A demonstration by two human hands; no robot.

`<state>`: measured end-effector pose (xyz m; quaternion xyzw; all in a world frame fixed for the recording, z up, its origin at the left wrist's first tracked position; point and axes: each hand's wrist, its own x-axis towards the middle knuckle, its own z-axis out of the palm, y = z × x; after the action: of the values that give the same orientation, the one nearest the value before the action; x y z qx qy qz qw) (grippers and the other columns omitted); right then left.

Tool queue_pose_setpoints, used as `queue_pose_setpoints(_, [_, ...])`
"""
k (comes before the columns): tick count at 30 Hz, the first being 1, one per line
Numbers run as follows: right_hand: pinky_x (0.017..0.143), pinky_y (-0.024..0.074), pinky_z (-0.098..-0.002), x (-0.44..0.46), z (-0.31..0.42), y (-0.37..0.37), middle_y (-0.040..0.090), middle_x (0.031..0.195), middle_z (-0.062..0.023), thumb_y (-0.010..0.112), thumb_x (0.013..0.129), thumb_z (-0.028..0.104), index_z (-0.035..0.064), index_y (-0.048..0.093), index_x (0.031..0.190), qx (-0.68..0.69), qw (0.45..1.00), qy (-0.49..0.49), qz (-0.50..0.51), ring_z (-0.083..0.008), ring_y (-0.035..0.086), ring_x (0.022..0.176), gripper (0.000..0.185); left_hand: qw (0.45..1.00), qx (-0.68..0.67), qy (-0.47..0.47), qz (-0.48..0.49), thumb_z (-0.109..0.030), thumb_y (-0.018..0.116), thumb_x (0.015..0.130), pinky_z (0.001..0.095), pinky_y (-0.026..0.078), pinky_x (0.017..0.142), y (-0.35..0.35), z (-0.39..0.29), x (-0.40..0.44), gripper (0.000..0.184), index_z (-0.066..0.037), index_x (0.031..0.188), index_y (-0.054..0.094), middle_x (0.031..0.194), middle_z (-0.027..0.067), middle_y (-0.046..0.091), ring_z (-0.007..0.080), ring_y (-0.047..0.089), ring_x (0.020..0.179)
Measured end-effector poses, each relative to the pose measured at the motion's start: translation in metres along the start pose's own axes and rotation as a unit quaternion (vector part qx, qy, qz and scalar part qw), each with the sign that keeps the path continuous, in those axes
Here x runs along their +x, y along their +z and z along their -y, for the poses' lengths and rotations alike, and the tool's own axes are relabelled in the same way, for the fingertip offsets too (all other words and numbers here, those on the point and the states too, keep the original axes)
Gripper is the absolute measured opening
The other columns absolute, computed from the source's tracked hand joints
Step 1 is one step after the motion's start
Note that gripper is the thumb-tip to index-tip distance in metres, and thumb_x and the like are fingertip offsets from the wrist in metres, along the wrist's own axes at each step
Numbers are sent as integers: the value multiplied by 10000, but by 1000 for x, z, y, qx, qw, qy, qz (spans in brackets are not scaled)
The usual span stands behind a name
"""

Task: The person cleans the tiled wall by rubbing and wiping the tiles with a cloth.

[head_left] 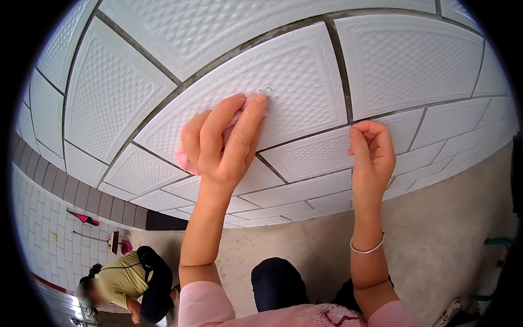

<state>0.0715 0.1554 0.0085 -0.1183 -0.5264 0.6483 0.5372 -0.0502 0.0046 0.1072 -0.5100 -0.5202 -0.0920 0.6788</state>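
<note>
Many white textured tiles (408,60) line the wall above a grey floor (425,218). The left hand (226,139) grips a bunched pink cloth (186,157) against one tile's lower edge; the right hand (373,150), fingers curled, is beside its lower right corner. Beyond, a person (122,280) bends.

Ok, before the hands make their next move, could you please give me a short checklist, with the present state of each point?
1. Pink cloth held in the left hand: ok.
2. Small marks on the tile under the cloth: not ok, they show just beyond the fingertips.
3. Right hand empty: cannot tell, its fingers are curled.
4. Tile dry: cannot tell.
5. Other person away from both hands: ok, low at far left.
</note>
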Motion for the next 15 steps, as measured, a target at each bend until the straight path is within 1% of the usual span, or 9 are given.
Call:
queue_pose_setpoints(1, [648, 430, -223, 0, -1, 0, 600, 795, 11, 637, 902, 67, 40, 611, 908, 0, 1000, 0, -1, -63, 501, 689, 38, 1000, -22, 10, 1, -23, 793, 703, 261, 417, 754, 3, -2, 5, 348, -121, 1027, 717, 1027, 20, 667, 158, 558, 895])
queue_pose_setpoints(2, [649, 429, -222, 0, -2, 1, 600, 795, 11, 637, 901, 65, 40, 611, 908, 2, 1000, -5, -4, -63, 501, 688, 37, 1000, -23, 10, 1, -23, 793, 703, 261, 417, 754, 8, -6, 10, 348, -121, 1027, 717, 1027, 20, 667, 158, 558, 895])
queue_pose_setpoints(4, [649, 429, -222, -1, -1, 3, 600, 794, 10, 638, 901, 63, 41, 611, 908, 4, 1000, -10, -8, -62, 500, 686, 35, 998, -43, -37, -27, -39, 826, 674, 263, 419, 718, 16, -14, 19, 364, -129, 1012, 723, 998, 11, 677, 154, 554, 864])
queue_pose_setpoints(5, [651, 429, -221, -1, 1, 3, 600, 795, 10, 638, 900, 60, 41, 610, 909, 2, 1000, -5, -7, -63, 500, 687, 35, 998, -45, -37, -27, -39, 826, 674, 263, 419, 718, 15, -15, 19, 364, -129, 1012, 723, 998, 11, 677, 154, 554, 864])
queue_pose_setpoints(7, [653, 429, -221, 0, 3, 1, 600, 796, 10, 637, 900, 57, 40, 610, 910, -4, 1000, -3, -7, -63, 500, 688, 34, 999, -36, -2, -10, -53, 820, 680, 263, 422, 692, 11, -15, 19, 329, -136, 986, 733, 982, 5, 687, 151, 540, 843])
queue_pose_setpoints(8, [656, 429, -220, 1, 3, 0, 599, 797, 11, 636, 900, 54, 39, 608, 911, 3, 1000, 1, -3, -62, 500, 691, 33, 999, -36, -4, -12, -53, 820, 680, 263, 422, 692, 8, -13, 14, 329, -136, 986, 733, 982, 5, 687, 151, 540, 843])
queue_pose_setpoints(10, [658, 428, -218, 1, 4, -2, 597, 797, 11, 634, 901, 51, 38, 607, 912, 14, 1000, 8, 4, -62, 499, 694, 31, 998, -4, 60, 8, -42, 753, 649, 248, 408, 660, 2, -8, 4, 325, -132, 961, 744, 965, -41, 674, 145, 488, 812])
queue_pose_setpoints(12, [662, 427, -216, 1, 5, -4, 598, 801, 12, 631, 901, 47, 35, 607, 914, 26, 999, 27, 12, -62, 502, 704, 29, 998, -2, 58, 2, -44, 736, 638, 252, 403, 667, 3, -6, 9, 332, -138, 957, 744, 960, -43, 673, 142, 491, 805])
queue_pose_setpoints(15, [659, 425, -214, 1, 3, -4, 596, 799, 10, 625, 903, 48, 32, 605, 915, 26, 999, 20, 17, -61, 502, 705, 28, 999, 21, 47, -9, -61, 711, 641, 258, 387, 690, 11, -4, 28, 330, -171, 950, 745, 946, -56, 666, 132, 500, 792])
